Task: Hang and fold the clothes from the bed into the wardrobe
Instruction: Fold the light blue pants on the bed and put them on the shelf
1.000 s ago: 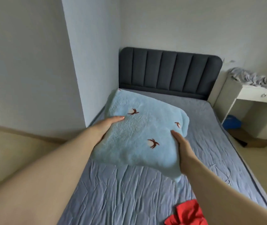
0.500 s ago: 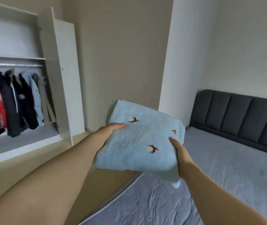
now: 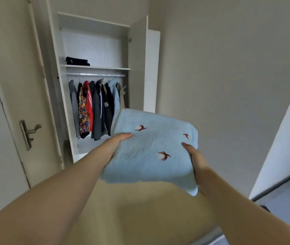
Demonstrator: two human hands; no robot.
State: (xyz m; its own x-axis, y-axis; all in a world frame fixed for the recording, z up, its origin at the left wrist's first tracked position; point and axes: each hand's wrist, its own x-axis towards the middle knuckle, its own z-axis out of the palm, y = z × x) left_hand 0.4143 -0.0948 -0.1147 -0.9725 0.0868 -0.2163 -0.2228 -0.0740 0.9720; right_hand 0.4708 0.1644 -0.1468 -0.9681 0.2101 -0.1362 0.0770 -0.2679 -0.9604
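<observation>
Beige walls and a closed door (image 3: 8, 103) with a metal handle (image 3: 28, 133) frame the open wardrobe (image 3: 91, 46), which now fills the middle of the head view. A second ago the same view faced the bed and its dark headboard, with the load held over the mattress. The person has since turned away, and only a grey sliver of the bed (image 3: 289, 193) shows at the lower right. The folding seems finished, and what remains for this piece is most likely to carry it over and put it away.

The blue fleece bundle (image 3: 151, 152), folded into a thick pad with small red motifs, is held in the air above the floor, in front of the hanging clothes (image 3: 96, 108) but well short of them. Above the rail (image 3: 96, 74), the shelf (image 3: 105, 68) carries one dark folded garment (image 3: 77, 61), with bare board beside it.

The grip has not changed. The left hand (image 3: 116, 144) clamps the bundle's left edge, thumb flat on top. The right hand (image 3: 193, 154) pinches the right edge the same way. The fingers of both hands are hidden underneath.
</observation>
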